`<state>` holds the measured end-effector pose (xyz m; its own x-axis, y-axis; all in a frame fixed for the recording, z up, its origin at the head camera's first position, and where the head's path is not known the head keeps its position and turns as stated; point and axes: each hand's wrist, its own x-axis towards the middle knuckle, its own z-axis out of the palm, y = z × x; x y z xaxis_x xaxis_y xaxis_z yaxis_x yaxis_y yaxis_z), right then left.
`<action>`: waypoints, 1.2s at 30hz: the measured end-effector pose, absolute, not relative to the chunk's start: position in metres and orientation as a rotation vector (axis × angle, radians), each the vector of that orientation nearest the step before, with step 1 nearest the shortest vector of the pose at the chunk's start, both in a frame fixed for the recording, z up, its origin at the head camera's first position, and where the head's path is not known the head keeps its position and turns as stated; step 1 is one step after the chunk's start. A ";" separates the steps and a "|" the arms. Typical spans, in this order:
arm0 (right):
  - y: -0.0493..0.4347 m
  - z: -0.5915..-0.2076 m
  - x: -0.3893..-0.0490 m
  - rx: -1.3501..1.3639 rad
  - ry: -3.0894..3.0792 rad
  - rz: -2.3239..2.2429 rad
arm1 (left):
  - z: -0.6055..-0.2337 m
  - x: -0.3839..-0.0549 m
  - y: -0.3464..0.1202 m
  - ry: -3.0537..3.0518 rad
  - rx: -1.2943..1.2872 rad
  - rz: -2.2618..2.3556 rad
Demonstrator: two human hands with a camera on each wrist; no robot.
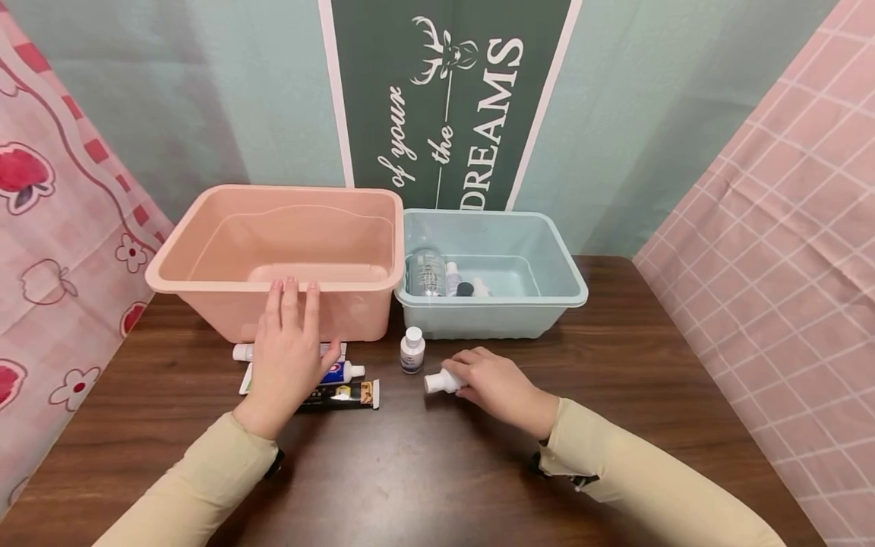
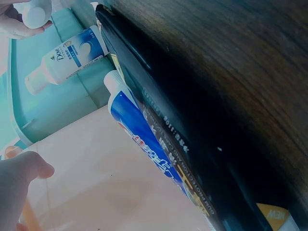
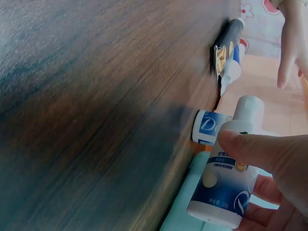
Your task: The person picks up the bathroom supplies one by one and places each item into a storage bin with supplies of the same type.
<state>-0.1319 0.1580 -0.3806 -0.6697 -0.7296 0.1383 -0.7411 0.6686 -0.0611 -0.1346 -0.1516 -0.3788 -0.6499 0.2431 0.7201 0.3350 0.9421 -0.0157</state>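
My right hand (image 1: 495,384) grips a small white and blue bottle (image 3: 224,175), thumb on one side and fingers on the other. The bottle is tilted over the table, cap pointing left in the head view. Left of it a similar white Dove bottle (image 1: 412,355) stands upright. My left hand (image 1: 287,346) rests its straight fingertips on the front rim of the pink bin (image 1: 355,311). Below that hand lie a black toothpaste tube (image 1: 342,395), a blue one (image 1: 336,372) and a white tube (image 1: 242,352), partly hidden by the hand.
A light blue bin (image 1: 478,319) stands right of the pink one. In it lie a clear bottle (image 1: 428,273), a small white bottle (image 1: 453,279) and a black-capped item (image 1: 465,289). Patterned curtains (image 1: 752,228) surround the brown wooden table (image 1: 383,471).
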 end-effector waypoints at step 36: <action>0.210 -0.382 -0.139 0.972 -2.808 0.263 | -0.381 -0.137 -0.152 -2.325 -0.399 -0.151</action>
